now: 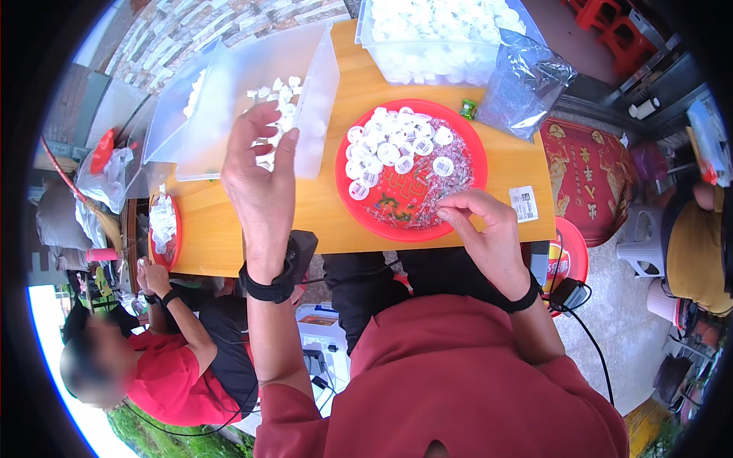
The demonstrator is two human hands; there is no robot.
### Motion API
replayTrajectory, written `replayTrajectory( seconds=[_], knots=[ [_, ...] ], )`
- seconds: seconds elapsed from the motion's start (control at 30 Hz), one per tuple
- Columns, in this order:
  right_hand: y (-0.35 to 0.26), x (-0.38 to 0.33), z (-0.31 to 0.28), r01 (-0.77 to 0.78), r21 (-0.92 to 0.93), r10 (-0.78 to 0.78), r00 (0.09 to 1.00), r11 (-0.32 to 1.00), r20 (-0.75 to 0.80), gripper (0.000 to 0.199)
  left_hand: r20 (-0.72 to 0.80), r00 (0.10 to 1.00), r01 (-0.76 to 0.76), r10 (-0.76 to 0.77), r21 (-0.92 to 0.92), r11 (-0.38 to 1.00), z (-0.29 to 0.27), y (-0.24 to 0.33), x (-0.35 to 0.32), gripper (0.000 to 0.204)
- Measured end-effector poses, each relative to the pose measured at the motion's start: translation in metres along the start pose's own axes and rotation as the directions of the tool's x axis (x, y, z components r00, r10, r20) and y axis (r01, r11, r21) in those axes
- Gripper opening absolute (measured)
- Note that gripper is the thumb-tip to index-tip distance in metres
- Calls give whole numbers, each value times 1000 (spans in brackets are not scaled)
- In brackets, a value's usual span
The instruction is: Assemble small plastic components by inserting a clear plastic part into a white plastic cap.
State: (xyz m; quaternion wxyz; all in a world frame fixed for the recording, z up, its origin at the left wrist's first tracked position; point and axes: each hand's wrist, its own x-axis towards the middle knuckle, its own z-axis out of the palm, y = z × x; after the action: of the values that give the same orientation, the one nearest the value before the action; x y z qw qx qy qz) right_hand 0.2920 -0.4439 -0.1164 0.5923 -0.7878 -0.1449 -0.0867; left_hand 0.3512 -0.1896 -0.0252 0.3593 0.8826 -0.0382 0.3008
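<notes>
My left hand (262, 172) is raised over the near side of a clear plastic box (313, 114). Its thumb stands apart from the curled fingers, and I see nothing held there. Small white plastic parts (284, 95) lie scattered inside that box. A red round tray (353, 210) holds a heap of round white plastic pieces (388, 145) and many small clear plastic pins (450, 172). At the tray's near right rim, my right hand (489, 233) pinches thumb and forefinger together beside the pins. Whatever is between those fingertips is too small to make out.
A large clear bin (435, 65) full of white parts stands at the far side of the wooden table (313, 221). Beside it lie a grey plastic bag (523, 88) and a green wrapper (468, 109). A co-worker (183, 351) sits at left, near another red tray (177, 229).
</notes>
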Motion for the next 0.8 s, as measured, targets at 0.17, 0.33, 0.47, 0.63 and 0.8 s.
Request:
replayTrajectory(
  seconds=[0.17, 0.33, 0.47, 0.63, 0.8],
  knots=[
    [6, 5, -1, -48, 9, 48, 999, 999, -4, 10, 430, 869, -249, 245, -48, 967, 83, -18, -52, 31],
    [12, 5, 0, -112, 29, 112, 994, 993, 0, 9, 516, 796, -375, 316, 11, 927, 110, -39, -56, 31],
    [20, 18, 0, -39, -276, 51, 998, 960, 36, 6, 523, 779, -444, 345, 72, 893, 117, -43, -57, 26],
    [23, 44, 14, 81, -568, -21, 994, 819, 111, 4, 464, 865, -223, 193, 10, 975, 101, -33, -60, 16],
    [32, 67, 42, 87, -739, 97, 974, 668, 202, 9, 472, 844, 455, -257, -374, 808, 67, -34, -82, 21]
  ],
)
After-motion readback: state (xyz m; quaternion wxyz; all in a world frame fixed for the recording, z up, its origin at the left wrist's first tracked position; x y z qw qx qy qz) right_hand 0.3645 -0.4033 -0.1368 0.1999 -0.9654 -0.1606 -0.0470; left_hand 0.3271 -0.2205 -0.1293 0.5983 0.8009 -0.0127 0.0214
